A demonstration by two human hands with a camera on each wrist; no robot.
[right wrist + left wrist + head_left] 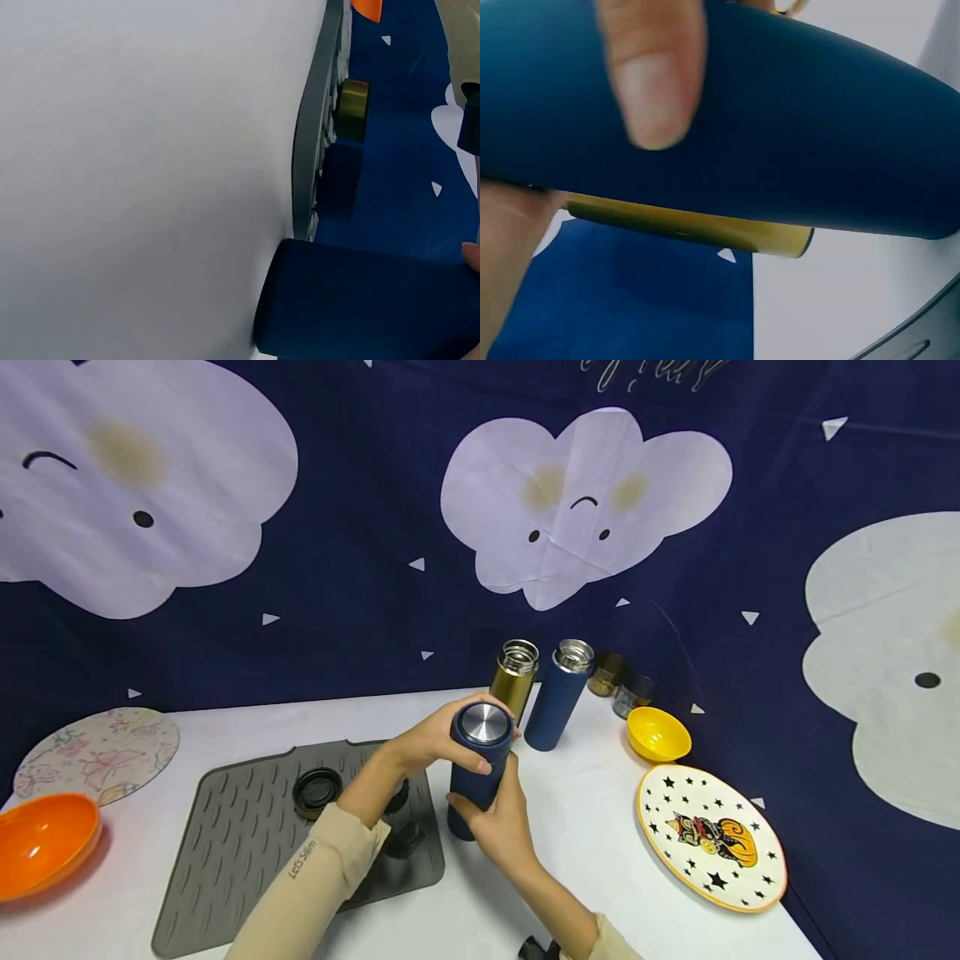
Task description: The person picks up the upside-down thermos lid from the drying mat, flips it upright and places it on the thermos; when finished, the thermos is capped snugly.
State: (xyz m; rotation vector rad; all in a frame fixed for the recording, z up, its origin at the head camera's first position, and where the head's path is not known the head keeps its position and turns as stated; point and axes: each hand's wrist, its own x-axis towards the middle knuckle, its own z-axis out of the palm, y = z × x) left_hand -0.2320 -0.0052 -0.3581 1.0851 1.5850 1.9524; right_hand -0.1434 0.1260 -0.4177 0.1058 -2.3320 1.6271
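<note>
Navy flask (467, 785), steel disc (484, 722) uppermost, stands approx. ctr. on table (585, 852). L hand (437, 739) curled round its upper part; R hand (498, 822) grips lower body. Behind: gold flask (515, 683), second blue flask (555, 706), both open-mouthed. To L: gray mat (232, 852) w/ black lids (317, 788). To R: yellow bowl (658, 739), patterned plate (735, 802).

Your left sleeve (300, 889), lower left of centre, is cream with a rumpled cuff (363, 835) and dark lettering (302, 859) starting "Let's". Your right sleeve (606, 942), at the bottom edge, matches; a black piece (536, 948) shows beside it.
</note>
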